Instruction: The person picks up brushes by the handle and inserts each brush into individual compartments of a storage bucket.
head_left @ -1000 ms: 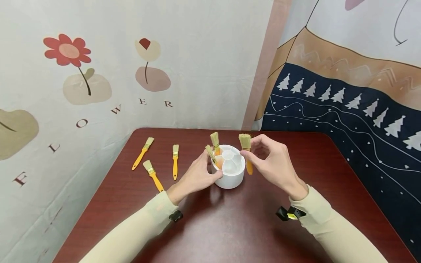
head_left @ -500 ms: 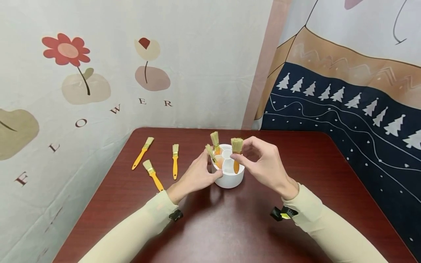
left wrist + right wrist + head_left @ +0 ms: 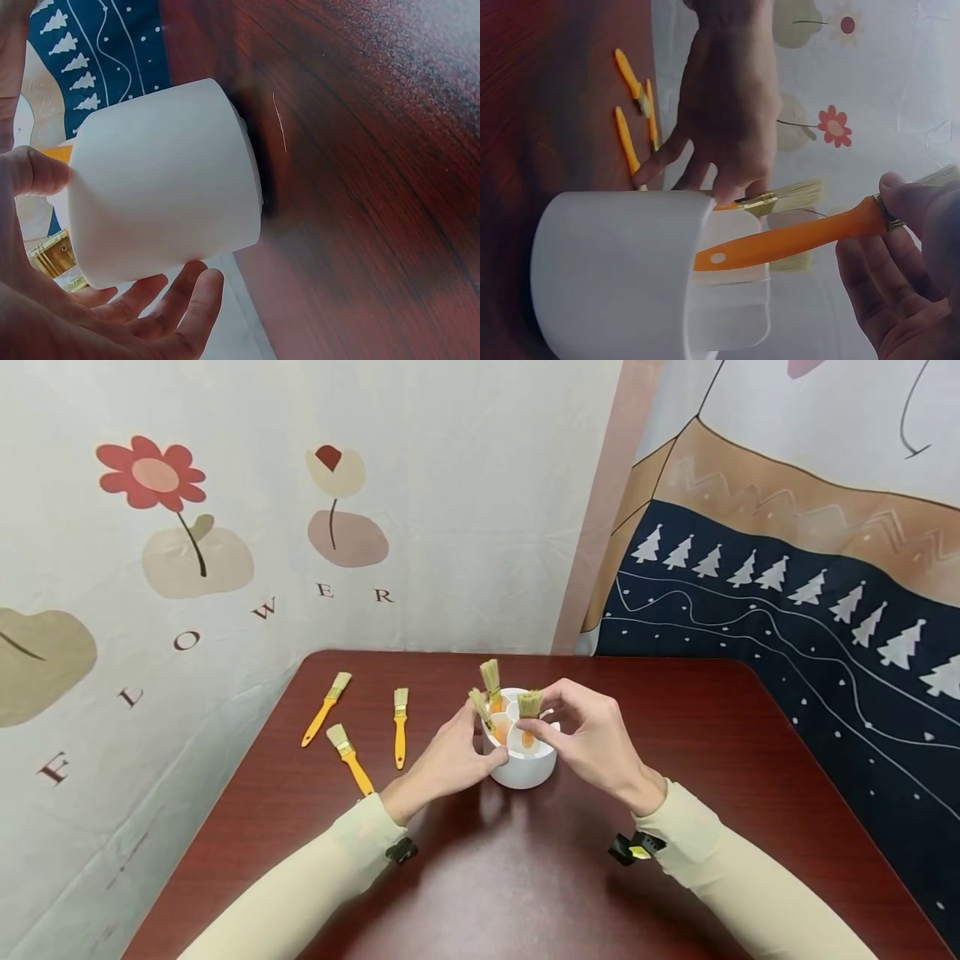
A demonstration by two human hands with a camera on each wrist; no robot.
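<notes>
A white round organizer [image 3: 525,774] with several compartments stands on the table. My left hand [image 3: 446,764] holds it by the side, thumb in front and fingers round the far-left wall. Two paintbrushes stand in its left compartments, bristles up: an upright one [image 3: 491,681] and a tilted one [image 3: 482,710]. Pinched near its metal band by my right hand [image 3: 588,747], a third paintbrush [image 3: 802,236] points bristles up over the front compartment. In the right wrist view, its orange handle end reaches just past the organizer's rim.
Three yellow-handled paintbrushes lie on the dark red table to the left: one far left [image 3: 327,708], one nearer [image 3: 349,760], partly behind my left forearm, and one closer to the organizer [image 3: 401,728]. Printed cloth backdrops [image 3: 465,510] rise behind the table.
My right hand has carried its paintbrush leftward from beside the organizer and lowered it, handle first, into the front compartment's mouth. The left hand and organizer have stayed put.
</notes>
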